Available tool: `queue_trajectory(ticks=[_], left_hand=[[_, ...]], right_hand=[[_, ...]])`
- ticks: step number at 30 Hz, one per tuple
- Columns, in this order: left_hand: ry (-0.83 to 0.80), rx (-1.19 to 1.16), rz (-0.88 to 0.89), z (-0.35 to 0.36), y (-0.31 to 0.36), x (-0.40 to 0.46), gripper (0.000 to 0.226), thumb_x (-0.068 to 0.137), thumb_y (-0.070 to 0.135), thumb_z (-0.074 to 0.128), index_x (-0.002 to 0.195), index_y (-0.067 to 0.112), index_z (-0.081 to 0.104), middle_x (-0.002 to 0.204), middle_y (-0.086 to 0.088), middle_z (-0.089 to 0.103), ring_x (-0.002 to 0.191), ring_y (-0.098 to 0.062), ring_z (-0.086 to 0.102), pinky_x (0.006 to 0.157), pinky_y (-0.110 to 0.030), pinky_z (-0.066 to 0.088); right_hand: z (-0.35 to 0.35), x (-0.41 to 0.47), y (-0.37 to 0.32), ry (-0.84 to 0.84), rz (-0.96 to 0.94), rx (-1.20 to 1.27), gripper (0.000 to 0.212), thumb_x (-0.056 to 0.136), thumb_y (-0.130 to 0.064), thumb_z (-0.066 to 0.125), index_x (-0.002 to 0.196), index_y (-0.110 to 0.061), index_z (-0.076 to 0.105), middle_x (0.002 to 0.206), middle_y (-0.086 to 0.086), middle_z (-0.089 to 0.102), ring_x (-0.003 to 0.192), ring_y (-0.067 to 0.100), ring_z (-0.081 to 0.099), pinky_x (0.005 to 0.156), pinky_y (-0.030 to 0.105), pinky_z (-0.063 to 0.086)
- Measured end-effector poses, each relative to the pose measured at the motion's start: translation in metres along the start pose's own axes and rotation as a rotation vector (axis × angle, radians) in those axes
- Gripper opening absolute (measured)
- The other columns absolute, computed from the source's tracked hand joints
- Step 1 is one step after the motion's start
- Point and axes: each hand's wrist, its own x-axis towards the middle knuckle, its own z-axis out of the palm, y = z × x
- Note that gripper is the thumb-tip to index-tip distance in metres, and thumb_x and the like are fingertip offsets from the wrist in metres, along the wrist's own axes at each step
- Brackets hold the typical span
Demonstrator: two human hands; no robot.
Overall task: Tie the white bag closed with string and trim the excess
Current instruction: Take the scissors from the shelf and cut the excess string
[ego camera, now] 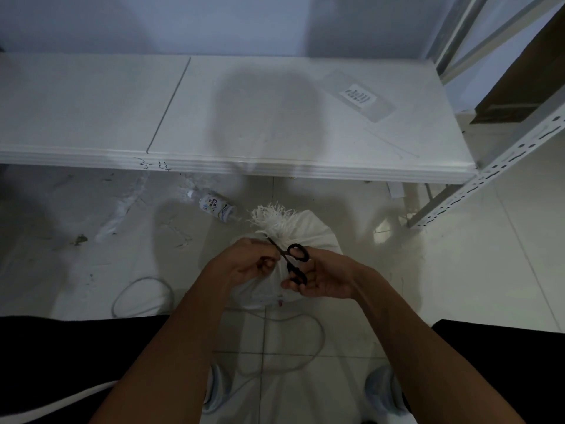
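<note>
A white bag (315,232) stands on the tiled floor between my knees, its neck gathered into a frayed white tuft (272,220). My right hand (321,278) grips black-handled scissors (295,261), whose blades point up-left toward the bag's neck. My left hand (247,263) is closed just left of the blades, pinching something at the neck; the string there is hidden by my fingers. A loose loop of string (318,332) lies on the floor in front of the bag.
A low white shelf board (214,117) runs across the far side, with a clear labelled sleeve (359,97) on it. A plastic bottle (217,206) lies on the floor beyond the bag. A perforated metal rack leg (489,175) stands at right.
</note>
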Motion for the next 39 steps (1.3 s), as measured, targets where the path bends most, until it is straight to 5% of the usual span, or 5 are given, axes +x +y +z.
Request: queue_trajectory(ticks=[6, 10, 15, 26, 39], left_hand=[[0.008, -0.107, 0.031, 0.004, -0.012, -0.001, 0.017, 0.083, -0.011, 0.062, 0.073, 0.003, 0.064, 0.059, -0.008, 0.051, 0.045, -0.01, 0.048, 0.046, -0.022, 0.039], [0.014, -0.18, 0.003, 0.003, -0.022, -0.002, 0.01, 0.081, -0.004, 0.07, 0.077, 0.005, 0.067, 0.06, -0.003, 0.055, 0.048, -0.008, 0.049, 0.051, -0.021, 0.042], [0.022, -0.285, 0.076, 0.001, -0.031, -0.005, 0.014, 0.087, -0.003, 0.064, 0.078, 0.007, 0.068, 0.062, -0.004, 0.056, 0.05, -0.007, 0.052, 0.05, -0.018, 0.045], [-0.011, -0.34, 0.19, -0.001, -0.042, -0.004, 0.024, 0.088, -0.012, 0.051, 0.102, 0.004, 0.06, 0.06, -0.003, 0.045, 0.046, -0.011, 0.038, 0.045, -0.022, 0.038], [-0.15, -0.533, 0.226, -0.012, -0.048, 0.003, 0.012, 0.092, -0.002, 0.052, 0.087, 0.008, 0.054, 0.059, 0.003, 0.044, 0.049, -0.005, 0.041, 0.048, -0.018, 0.04]], right_hand=[[0.008, 0.008, -0.002, 0.003, 0.033, -0.109, 0.062, 0.068, -0.052, 0.082, 0.096, 0.002, 0.067, 0.092, 0.021, 0.072, 0.071, 0.021, 0.064, 0.064, 0.025, 0.055], [0.011, 0.015, -0.002, -0.04, 0.048, -0.162, 0.036, 0.075, -0.044, 0.078, 0.077, -0.01, 0.064, 0.07, 0.005, 0.064, 0.062, 0.013, 0.054, 0.054, 0.02, 0.043], [0.011, 0.015, 0.003, -0.018, -0.038, -0.149, 0.027, 0.087, -0.036, 0.067, 0.065, -0.02, 0.061, 0.066, 0.001, 0.05, 0.054, 0.008, 0.043, 0.048, 0.018, 0.029], [-0.003, 0.009, -0.006, -0.062, 0.037, -0.246, 0.036, 0.087, -0.043, 0.063, 0.062, -0.018, 0.052, 0.065, -0.001, 0.05, 0.053, 0.009, 0.043, 0.048, 0.019, 0.032], [0.006, 0.021, -0.011, -0.07, -0.002, -0.189, 0.041, 0.07, -0.051, 0.075, 0.065, -0.017, 0.055, 0.061, -0.001, 0.05, 0.056, 0.01, 0.042, 0.049, 0.02, 0.03]])
